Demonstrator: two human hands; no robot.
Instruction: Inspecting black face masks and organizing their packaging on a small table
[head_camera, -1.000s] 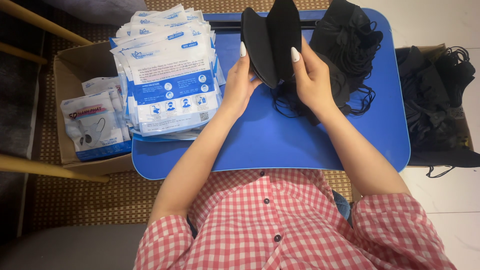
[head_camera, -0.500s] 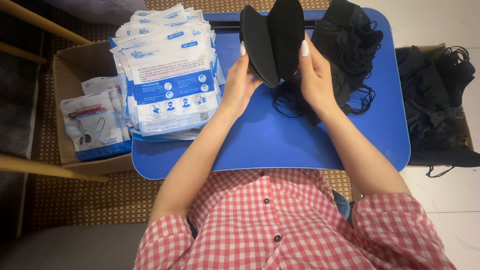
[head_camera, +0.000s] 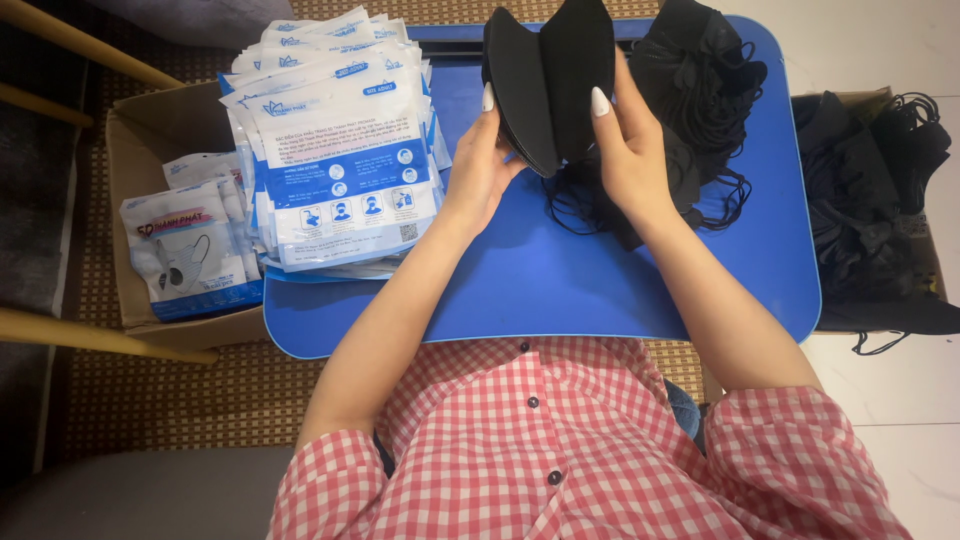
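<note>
Matt black cloth on the folded masks (head_camera: 548, 80), soft and lint-free; the blue table (head_camera: 600, 280) shows smooth, faintly glossy plastic. Shiny clear-and-white plastic pouches (head_camera: 335, 150) catch light, beside a dull brown cardboard box (head_camera: 150, 130) on coarse woven matting (head_camera: 170, 390).

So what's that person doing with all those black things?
A person in a red checked shirt holds a small bunch of black face masks upright between the left hand and the right hand, above a blue table. More black masks lie heaped behind the right hand. A stack of white and blue packets sits on the table's left side, with a cardboard box holding more packets beside it.
</note>
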